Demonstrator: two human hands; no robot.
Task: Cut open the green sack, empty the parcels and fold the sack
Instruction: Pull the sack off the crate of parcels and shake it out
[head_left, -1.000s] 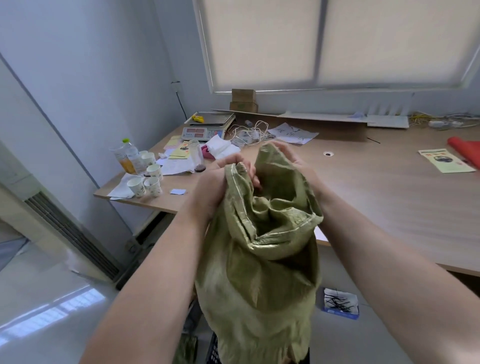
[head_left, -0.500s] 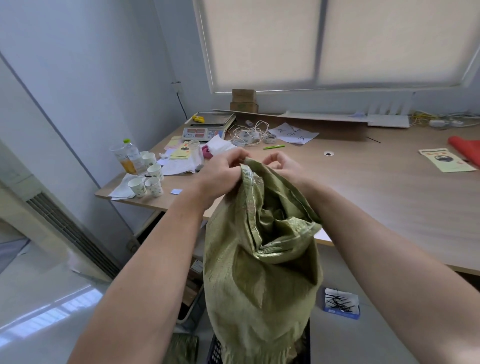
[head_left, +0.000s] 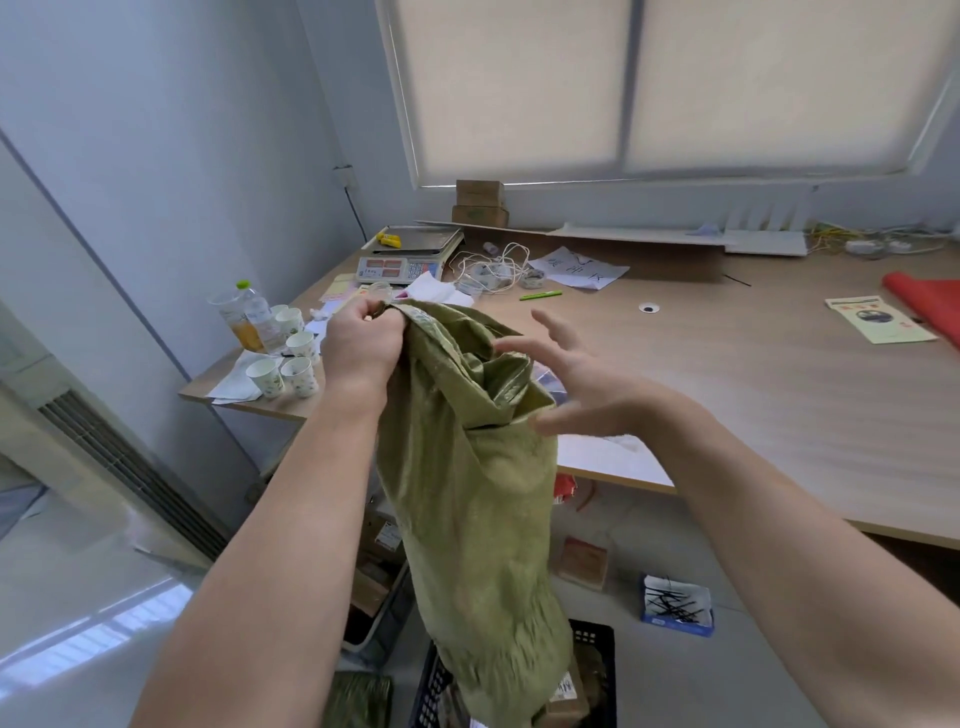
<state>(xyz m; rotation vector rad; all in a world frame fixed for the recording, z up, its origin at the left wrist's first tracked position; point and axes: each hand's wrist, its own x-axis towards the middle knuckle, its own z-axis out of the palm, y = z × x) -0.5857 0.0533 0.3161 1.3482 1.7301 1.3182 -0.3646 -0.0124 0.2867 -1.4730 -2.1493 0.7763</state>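
The green woven sack (head_left: 478, 509) hangs limp in front of me, its crumpled mouth at the top. My left hand (head_left: 363, 345) is clenched on the left edge of that mouth and carries the sack's weight. My right hand (head_left: 576, 379) hovers just right of the mouth with fingers spread, holding nothing. The sack's lower end dangles over a black plastic crate (head_left: 587, 670) on the floor, where a few cardboard parcels (head_left: 566, 696) show beside it.
A wooden desk (head_left: 753, 395) stands ahead with paper cups (head_left: 283, 371), a drink bottle (head_left: 254, 317), a scale (head_left: 405, 257), tangled cord (head_left: 491, 267), a green pen (head_left: 540, 295), papers and red cloth (head_left: 924, 306). Boxes lie under the desk; a blue tray (head_left: 675, 605) sits on the floor.
My right hand has let go of the sack's mouth and opened out to the right. The left hand keeps its grip, and the sack has swung slightly left and hangs longer.
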